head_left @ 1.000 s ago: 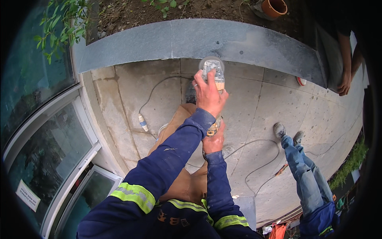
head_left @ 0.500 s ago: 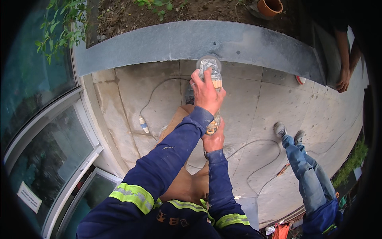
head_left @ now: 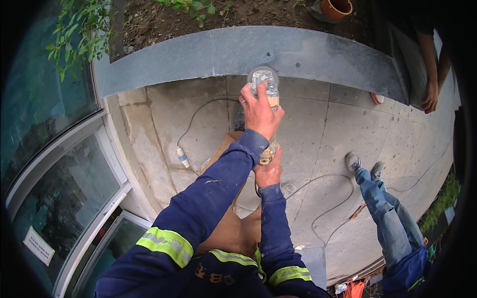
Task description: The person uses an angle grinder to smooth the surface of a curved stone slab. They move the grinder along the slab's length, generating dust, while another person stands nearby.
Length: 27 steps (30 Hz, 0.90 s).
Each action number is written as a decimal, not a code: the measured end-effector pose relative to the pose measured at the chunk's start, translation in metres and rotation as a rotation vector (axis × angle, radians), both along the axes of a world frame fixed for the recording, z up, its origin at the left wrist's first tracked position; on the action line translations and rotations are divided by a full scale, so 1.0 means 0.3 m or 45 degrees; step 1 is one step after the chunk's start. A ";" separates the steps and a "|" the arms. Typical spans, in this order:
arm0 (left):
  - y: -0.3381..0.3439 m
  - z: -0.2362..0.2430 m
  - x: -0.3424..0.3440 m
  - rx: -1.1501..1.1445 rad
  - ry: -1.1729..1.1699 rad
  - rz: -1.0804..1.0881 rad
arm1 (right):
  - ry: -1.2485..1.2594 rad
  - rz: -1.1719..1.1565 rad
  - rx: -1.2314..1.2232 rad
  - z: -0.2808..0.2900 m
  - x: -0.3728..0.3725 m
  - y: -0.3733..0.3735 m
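Observation:
An angle grinder [head_left: 273,102], pale with dust, is in both my hands, its round disc [head_left: 263,71] at the near edge of a grey stone ledge [head_left: 174,62]. My left hand [head_left: 262,116] is closed over the front of the grinder's body, just behind the metal head. Farther back, my right hand [head_left: 269,171] wraps around the rear of the body, partly covering it. Whether the disc presses on the stone or just clears it, I cannot tell.
Behind the ledge lies a soil bed with a terracotta pot [head_left: 337,8]. A cable with a connector [head_left: 183,156] lies on the paving at left; another cable [head_left: 313,218] loops at right. A person in jeans [head_left: 390,213] is at right, another person's hand [head_left: 430,101] beyond. Glass doors [head_left: 69,198] stand left.
The grinder and both hands have shifted very slightly forward and right along the ledge's edge. My grip is the same.

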<state>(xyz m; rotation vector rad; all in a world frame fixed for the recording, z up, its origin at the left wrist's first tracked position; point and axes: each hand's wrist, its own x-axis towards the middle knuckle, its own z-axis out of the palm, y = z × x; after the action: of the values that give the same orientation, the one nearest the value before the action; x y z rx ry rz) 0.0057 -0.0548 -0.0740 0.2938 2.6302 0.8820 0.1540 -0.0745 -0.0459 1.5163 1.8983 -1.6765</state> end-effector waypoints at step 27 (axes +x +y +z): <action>-0.018 0.014 0.006 -0.007 -0.030 0.013 | 0.045 0.027 0.057 0.006 0.010 -0.010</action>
<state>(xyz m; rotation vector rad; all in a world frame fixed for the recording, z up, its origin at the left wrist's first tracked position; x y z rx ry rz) 0.0076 -0.0600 -0.0697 0.2670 2.6148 0.8758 0.1570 -0.0776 -0.0440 1.4872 1.9757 -1.6735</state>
